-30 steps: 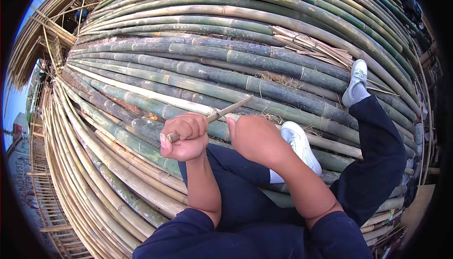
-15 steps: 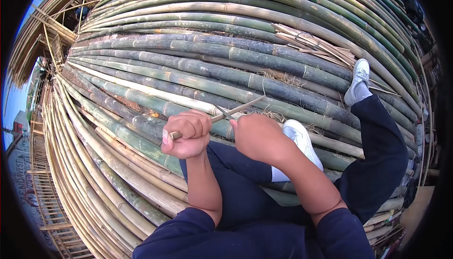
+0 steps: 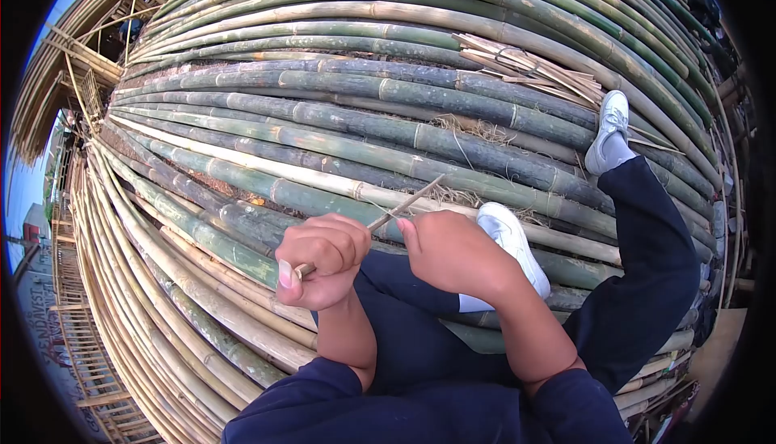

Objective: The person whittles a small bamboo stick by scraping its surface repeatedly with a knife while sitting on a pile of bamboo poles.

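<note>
A thin bamboo stick [image 3: 406, 204] runs through the closed fist of my left hand [image 3: 325, 261]. Its short end shows beside my left thumb, and the longer end points up and to the right. My right hand [image 3: 457, 251] is closed just right of the stick, thumb stretched towards it. A knife blade was visible at this hand earlier; now only a thin sliver shows by the stick, and the handle is hidden inside my fingers. Both hands are above my bent leg and the bamboo poles [image 3: 339, 146].
A bundle of split bamboo sticks [image 3: 529, 68] lies on the poles at the upper right. Dry shavings [image 3: 477, 130] are scattered near the middle. My white shoes [image 3: 513, 246] rest on the poles. A bamboo rack [image 3: 89, 339] stands at the left.
The blade, seen crossing the stick before, is now turned nearly edge-on. My right hand has shifted slightly right and down, and the stick's far tip sits a little lower and further left.
</note>
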Action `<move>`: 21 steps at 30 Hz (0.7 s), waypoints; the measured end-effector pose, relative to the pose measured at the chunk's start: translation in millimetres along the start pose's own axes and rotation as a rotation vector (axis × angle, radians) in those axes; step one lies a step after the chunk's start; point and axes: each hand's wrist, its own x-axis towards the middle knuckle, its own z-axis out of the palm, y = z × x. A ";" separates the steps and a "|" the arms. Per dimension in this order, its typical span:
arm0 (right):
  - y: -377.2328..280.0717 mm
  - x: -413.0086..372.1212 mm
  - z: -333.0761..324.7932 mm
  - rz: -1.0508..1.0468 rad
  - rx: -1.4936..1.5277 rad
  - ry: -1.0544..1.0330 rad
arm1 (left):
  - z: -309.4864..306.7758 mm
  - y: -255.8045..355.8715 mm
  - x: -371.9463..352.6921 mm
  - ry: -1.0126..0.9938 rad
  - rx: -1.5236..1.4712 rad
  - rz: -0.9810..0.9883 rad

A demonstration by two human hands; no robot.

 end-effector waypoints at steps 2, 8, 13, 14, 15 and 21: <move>-4.7 -3.7 6.5 -0.031 0.017 0.049 | 5.4 7.6 -0.3 -0.006 0.058 0.013; -6.0 7.5 20.9 -0.022 -0.066 0.094 | -2.5 -6.0 -1.2 -0.013 0.168 0.071; -4.9 10.3 20.8 -0.040 -0.037 0.111 | -4.0 -4.2 -1.9 0.033 0.158 0.084; -3.7 11.0 22.6 -0.062 -0.004 0.139 | -4.2 -3.7 -1.7 0.047 0.149 0.086; -2.9 12.4 24.1 -0.062 -0.003 0.142 | -4.4 -4.6 -1.2 0.044 0.148 0.086; 7.1 26.6 29.2 0.005 -0.087 0.179 | -15.8 -27.0 -6.8 0.039 0.166 0.141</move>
